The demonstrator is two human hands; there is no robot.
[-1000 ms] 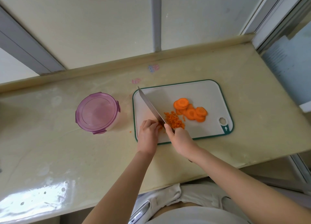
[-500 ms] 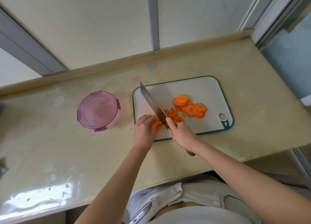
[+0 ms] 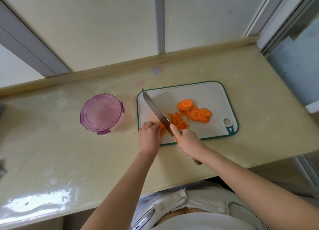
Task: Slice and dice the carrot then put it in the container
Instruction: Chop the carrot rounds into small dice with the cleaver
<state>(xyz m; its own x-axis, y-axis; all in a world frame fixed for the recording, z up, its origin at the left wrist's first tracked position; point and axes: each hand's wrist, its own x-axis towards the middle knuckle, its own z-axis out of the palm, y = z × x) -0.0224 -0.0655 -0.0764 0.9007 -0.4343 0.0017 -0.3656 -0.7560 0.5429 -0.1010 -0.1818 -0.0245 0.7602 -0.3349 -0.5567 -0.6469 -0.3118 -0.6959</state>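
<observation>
Clothing (image 3: pixel 198 200) in a pale fabric is showing along the bottom edge of the frame, just below the near rim of the cream tabletop (image 3: pixel 86 152). A little left of centre the left grip (image 3: pixel 149 134), a bare hand, is curling its fingertips down onto a small orange carrot piece (image 3: pixel 163 131) and pinning it at the near left corner of the cutting board (image 3: pixel 207 95). Right beside it the right grip (image 3: pixel 189 141) is wrapping closed around the handle of the knife (image 3: pixel 155 108), with the forefinger stretching forward onto the blade. The brown handle end is poking out below the wrist. The blade is slanting toward the upper left, its tip is reaching the board's far left corner, and its edge is sitting against the held piece; whether it is touching the board I cannot tell. Just right of the blade a heap of diced carrot (image 3: pixel 178 121) is lying on the board, and farther right overlapping carrot slices (image 3: pixel 195 113) are resting in a loose pile. A tiny orange crumb (image 3: pixel 134 132) is lying on the tabletop just off the board's left edge. Left of the board and apart from it, the container (image 3: pixel 101 114) is standing with its purple lid on. Toward the top, two small pinkish stickers (image 3: pixel 157 70) are showing on the tabletop in front of the raised back ledge.
</observation>
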